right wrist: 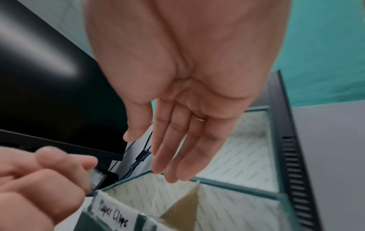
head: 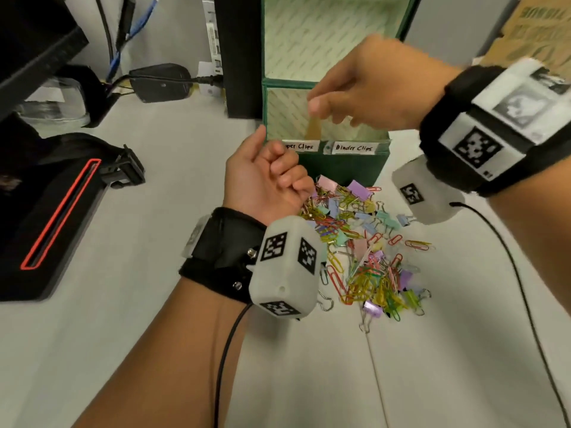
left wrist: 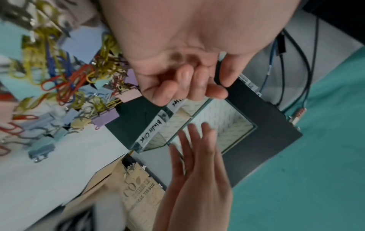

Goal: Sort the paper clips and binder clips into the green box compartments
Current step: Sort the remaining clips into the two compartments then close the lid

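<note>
The green box (head: pixel 340 168) stands at the back of the table, its two front compartments labelled "Paper Clips" (head: pixel 301 146) and "Binder Clips" (head: pixel 353 147), with a cardboard divider (head: pixel 313 128) between them. A mixed pile of coloured paper clips and binder clips (head: pixel 361 242) lies just in front of it. My right hand (head: pixel 333 114) hovers over the front compartments; the right wrist view shows its fingers (right wrist: pixel 177 148) straight and empty above the box rim (right wrist: pixel 227 184). My left hand (head: pixel 275 159) is at the box's front left corner with fingers (left wrist: pixel 183 81) curled into the palm; nothing shows in it.
A black monitor stand (head: pixel 238 57) rises beside the box on its left. A black bag with a red outline (head: pixel 55 211) lies at the left, a power adapter (head: pixel 160 81) and cables behind it. A cardboard box (head: pixel 531 29) stands at the back right.
</note>
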{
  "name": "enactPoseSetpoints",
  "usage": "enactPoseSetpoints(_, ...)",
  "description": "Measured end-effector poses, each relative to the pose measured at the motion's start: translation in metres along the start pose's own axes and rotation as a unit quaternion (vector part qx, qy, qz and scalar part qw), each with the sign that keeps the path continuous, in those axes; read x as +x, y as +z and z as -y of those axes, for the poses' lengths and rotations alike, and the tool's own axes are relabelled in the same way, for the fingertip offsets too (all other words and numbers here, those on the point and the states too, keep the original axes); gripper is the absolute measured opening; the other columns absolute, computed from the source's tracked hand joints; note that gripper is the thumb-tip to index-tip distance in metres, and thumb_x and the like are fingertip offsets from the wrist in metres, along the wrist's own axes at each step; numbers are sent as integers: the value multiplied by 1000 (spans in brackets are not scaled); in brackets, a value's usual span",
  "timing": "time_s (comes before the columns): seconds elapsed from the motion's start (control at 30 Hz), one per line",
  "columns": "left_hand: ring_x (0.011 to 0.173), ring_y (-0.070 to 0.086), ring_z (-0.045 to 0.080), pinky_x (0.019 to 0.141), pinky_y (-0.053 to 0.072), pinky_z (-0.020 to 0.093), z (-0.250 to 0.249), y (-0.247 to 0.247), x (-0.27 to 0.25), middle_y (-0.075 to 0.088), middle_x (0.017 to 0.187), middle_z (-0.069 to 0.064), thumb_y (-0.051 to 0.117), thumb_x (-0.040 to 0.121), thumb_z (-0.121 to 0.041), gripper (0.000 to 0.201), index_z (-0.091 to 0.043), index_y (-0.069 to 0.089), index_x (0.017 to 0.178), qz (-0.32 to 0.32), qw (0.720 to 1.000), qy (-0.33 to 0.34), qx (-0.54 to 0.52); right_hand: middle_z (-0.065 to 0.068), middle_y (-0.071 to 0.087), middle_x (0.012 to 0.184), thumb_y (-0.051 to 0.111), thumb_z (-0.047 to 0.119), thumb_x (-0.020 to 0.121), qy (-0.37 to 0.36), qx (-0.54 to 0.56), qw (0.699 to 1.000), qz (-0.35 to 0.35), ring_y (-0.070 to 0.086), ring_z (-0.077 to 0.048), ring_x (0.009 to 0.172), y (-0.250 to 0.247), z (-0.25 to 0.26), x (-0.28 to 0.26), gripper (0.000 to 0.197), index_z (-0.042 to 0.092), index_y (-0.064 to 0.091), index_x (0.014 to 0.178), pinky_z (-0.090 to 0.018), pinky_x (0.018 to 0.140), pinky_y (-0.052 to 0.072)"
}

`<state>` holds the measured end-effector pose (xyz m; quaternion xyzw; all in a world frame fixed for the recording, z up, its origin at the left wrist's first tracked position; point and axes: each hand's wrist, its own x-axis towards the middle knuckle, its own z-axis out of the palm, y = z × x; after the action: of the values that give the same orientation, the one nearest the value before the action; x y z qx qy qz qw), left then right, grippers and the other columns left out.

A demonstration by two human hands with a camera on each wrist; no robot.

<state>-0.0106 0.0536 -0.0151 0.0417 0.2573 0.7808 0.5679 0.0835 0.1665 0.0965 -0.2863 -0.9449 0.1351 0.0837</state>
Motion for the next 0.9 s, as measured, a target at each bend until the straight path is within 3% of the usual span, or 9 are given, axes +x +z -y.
enactPoseSetpoints(0.13, 46, 23, 10, 49, 25, 23, 3, 12, -12, 29, 53, -4, 45, 95, -38, 42, -15, 51, 61, 39, 992, -26, 114, 15, 70, 91, 57, 61, 84, 5, -39, 998, 41, 63, -1, 81, -19, -20, -51, 38, 38, 68, 112, -25, 78, 44)
enactPoseSetpoints(0.27, 47, 22, 10, 46, 22, 23, 7, 26, -35, 31, 55, -5, 45, 97, -35, 34, -17, 53, 69, 61, 952, -43, 296, 14, 60, 124, 53, 79, 64, 49, -58, 977, 198, 56, -10, 101, -13, -43, -100, 87, 43, 36, 141, -26, 90, 41)
enactPoseSetpoints(0.37, 45, 25, 9, 43, 21, 21, -2, 37, -50, 34, 54, -6, 51, 96, -33, 29, -19, 55, 71, 58, 885, -29, 461, 10, 50, 136, 67, 74, 58, 66, -45, 959, 273, 51, -11, 111, 7, -58, -134, 108, 41, 16, 147, -14, 92, 39)
enactPoseSetpoints(0.47, 47, 33, 12, 45, 28, 21, -16, 45, -62, 42, 56, -4, 61, 91, -29, 27, -21, 56, 66, 51, 773, 5, 632, 0, 43, 140, 66, 84, 47, 99, -68, 940, 320, 51, -21, 119, 25, -66, -158, 125, 48, -2, 145, -33, 102, 40)
enactPoseSetpoints(0.57, 50, 46, 13, 48, 38, 24, -22, 48, -73, 54, 57, -4, 67, 87, -28, 20, -15, 63, 72, 35, 649, -10, 760, 7, 56, 126, 71, 78, 54, 96, -44, 937, 332, 63, -19, 96, 43, -63, -164, 119, 44, 4, 146, -34, 90, 51)
enactPoseSetpoints(0.63, 54, 55, 13, 51, 43, 23, -20, 46, -79, 63, 65, -3, 70, 84, -26, 17, -10, 68, 84, 32, 590, -50, 805, 11, 62, 104, 74, 66, 65, 94, -13, 946, 310, 65, -18, 66, 54, -54, -159, 105, 35, 14, 144, -34, 69, 59)
enactPoseSetpoints(0.7, 58, 62, 13, 52, 46, 22, -13, 40, -82, 71, 74, 0, 73, 81, -26, 18, -10, 70, 88, 37, 548, -88, 831, 10, 57, 88, 74, 57, 73, 100, -7, 954, 281, 63, -15, 55, 62, -43, -147, 96, 29, 18, 146, -31, 60, 59)
enactPoseSetpoints(0.8, 62, 67, 13, 54, 50, 23, -1, 28, -84, 73, 78, 1, 76, 79, -26, 13, -14, 71, 84, 43, 528, -123, 839, 3, 60, 108, 75, 47, 79, 100, -2, 965, 240, 66, -14, 68, 69, -35, -129, 77, 29, 32, 141, -31, 63, 60)
enactPoseSetpoints(0.9, 62, 63, 12, 56, 52, 24, 1, 20, -87, 68, 75, -3, 77, 78, -24, 12, -17, 71, 85, 48, 534, -116, 836, -2, 56, 121, 77, 49, 75, 119, 1, 965, 232, 69, -16, 74, 66, -35, -123, 87, 30, 29, 144, -30, 59, 60)
